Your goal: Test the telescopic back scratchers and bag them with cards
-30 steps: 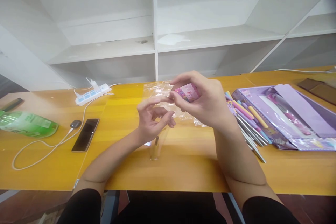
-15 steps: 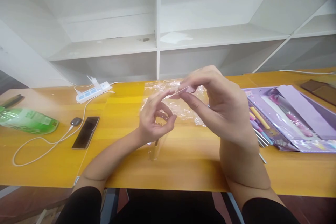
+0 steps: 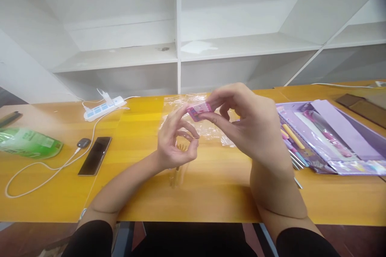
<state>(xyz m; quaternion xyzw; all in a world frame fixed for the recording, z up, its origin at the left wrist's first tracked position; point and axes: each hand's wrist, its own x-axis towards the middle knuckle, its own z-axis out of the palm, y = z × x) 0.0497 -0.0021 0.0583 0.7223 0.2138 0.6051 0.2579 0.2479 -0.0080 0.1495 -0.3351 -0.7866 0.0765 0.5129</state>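
Note:
Between the thumb and index finger of my right hand (image 3: 250,118) is a small flat pink rectangle (image 3: 199,110) with a printed picture; I cannot tell what it is exactly. Its printed side faces me. My left hand (image 3: 177,138) is half curled, fingers apart, with its index fingertip at or very near the pink piece's left edge. Nothing shows in the left palm. A crumpled clear plastic wrapper (image 3: 211,130) lies on the table behind both hands. Under the left hand is a thin brown item in clear plastic (image 3: 177,172), partly hidden.
On the right lies an open lilac stationery box (image 3: 319,134), with several pens (image 3: 293,136) beside it. A phone (image 3: 95,156), a white cable, a power strip (image 3: 104,108) and a green bottle (image 3: 30,142) are on the left. White shelving (image 3: 178,28) rises behind the table.
The pink piece has turned from nearly edge-on so that its printed face shows. My right hand still pinches it. The left hand's fingers have shifted slightly, and the whole view has moved a little.

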